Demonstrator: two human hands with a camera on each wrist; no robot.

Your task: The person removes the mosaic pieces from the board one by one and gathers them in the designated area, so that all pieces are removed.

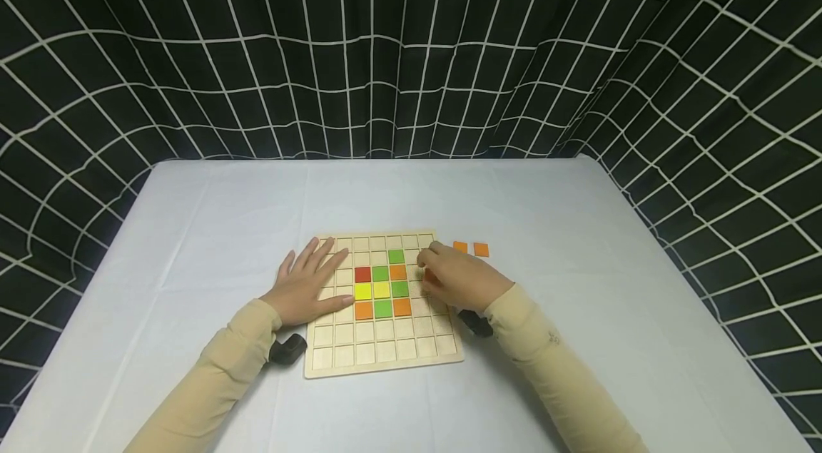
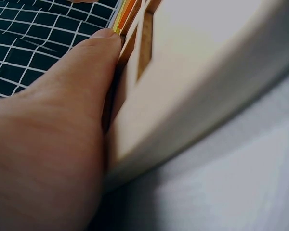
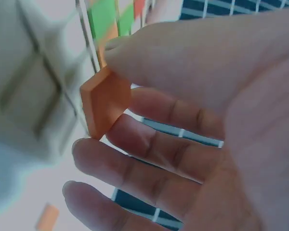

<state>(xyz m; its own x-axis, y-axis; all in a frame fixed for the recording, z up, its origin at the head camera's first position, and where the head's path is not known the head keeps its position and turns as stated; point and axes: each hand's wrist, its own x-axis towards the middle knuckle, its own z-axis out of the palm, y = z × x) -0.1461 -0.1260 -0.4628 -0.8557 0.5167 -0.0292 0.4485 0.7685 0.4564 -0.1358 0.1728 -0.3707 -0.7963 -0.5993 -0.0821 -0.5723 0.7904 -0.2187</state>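
My left hand (image 1: 307, 289) lies with spread fingers on the left side of a wooden grid board (image 1: 385, 352), its thumb reaching to a yellow tile (image 1: 362, 291). In the left wrist view the thumb (image 2: 86, 67) rests along the board's edge. Over the right side of the board, my right hand (image 1: 462, 276) pinches an orange square tile (image 3: 106, 103) between thumb and fingers, tilted on edge. A block of colored tiles fills the middle cells: a red tile (image 1: 362, 274), several green and orange ones, and two yellow. One green tile (image 1: 396, 256) sits above the block.
Two loose orange tiles lie on the white tablecloth beyond the right hand, one (image 1: 481, 250) fully visible and another (image 1: 460, 247) partly behind it. A black strap-like device (image 1: 287, 349) sits at the left wrist. A dark gridded curtain (image 1: 398, 68) surrounds the table.
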